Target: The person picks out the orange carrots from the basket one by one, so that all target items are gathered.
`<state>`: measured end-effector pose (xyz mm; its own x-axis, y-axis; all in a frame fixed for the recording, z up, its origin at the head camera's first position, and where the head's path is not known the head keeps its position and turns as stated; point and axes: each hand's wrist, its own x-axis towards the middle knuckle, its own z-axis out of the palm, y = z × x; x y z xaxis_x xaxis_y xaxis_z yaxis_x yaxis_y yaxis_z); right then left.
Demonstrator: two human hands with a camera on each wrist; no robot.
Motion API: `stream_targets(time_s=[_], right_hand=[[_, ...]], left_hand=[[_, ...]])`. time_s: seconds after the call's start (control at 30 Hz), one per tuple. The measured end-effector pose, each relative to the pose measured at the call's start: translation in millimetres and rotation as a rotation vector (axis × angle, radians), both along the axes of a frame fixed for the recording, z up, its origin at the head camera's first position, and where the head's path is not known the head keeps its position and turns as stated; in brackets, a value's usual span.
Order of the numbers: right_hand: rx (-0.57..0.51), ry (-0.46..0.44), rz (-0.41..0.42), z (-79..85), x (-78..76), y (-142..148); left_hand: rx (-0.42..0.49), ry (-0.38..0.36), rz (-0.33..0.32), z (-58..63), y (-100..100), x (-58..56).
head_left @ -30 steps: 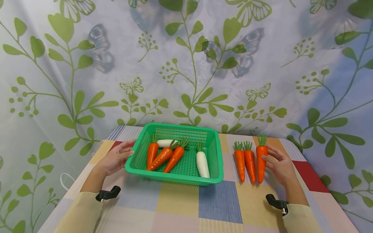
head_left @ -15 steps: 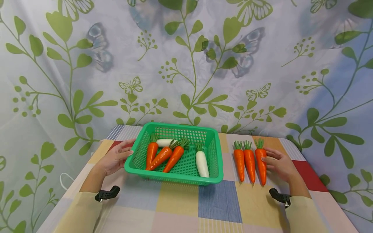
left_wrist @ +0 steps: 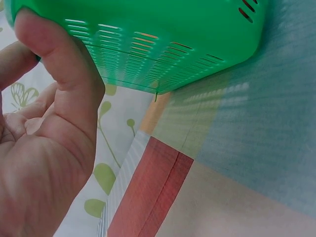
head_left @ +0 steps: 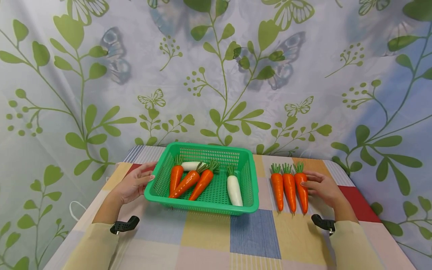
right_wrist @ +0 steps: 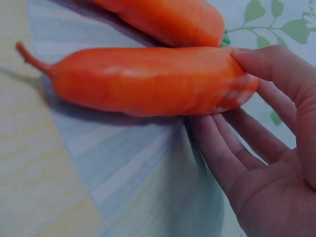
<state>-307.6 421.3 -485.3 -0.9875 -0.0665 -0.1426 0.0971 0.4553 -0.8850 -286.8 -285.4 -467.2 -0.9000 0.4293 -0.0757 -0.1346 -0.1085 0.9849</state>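
A green plastic basket stands on the table, and my left hand holds its left side. The left wrist view shows my thumb on the basket's rim. Inside lie three orange carrots and two white radishes, one at the back partly hidden. To the right, three more carrots lie side by side, tops away from me. My right hand pinches the rightmost carrot near its leafy end, thumb on top and fingers along its side. Its neighbour lies close by on the left.
A patchwork tablecloth covers the table. Behind hangs a curtain printed with leaves and butterflies. A white cable loops at the table's left edge. Each wrist wears a black camera mount.
The carrot in my right hand has come down level with the other two and slightly left, closer to its neighbour. My left hand and the basket have stayed put.
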Motion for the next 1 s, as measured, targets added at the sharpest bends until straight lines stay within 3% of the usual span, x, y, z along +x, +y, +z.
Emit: stream_targets(time_s=[0.43,1.0], right_hand=[[0.094,-0.046,-0.039,4.3,-2.2,-3.8],[0.057,-0.065,-0.022,1.8,-1.9,0.2]], left_hand=[[-0.002,0.016,-0.009,-0.1,1.0,0.8],[-0.032,0.015,0.012,-1.1,-0.3,-0.3]])
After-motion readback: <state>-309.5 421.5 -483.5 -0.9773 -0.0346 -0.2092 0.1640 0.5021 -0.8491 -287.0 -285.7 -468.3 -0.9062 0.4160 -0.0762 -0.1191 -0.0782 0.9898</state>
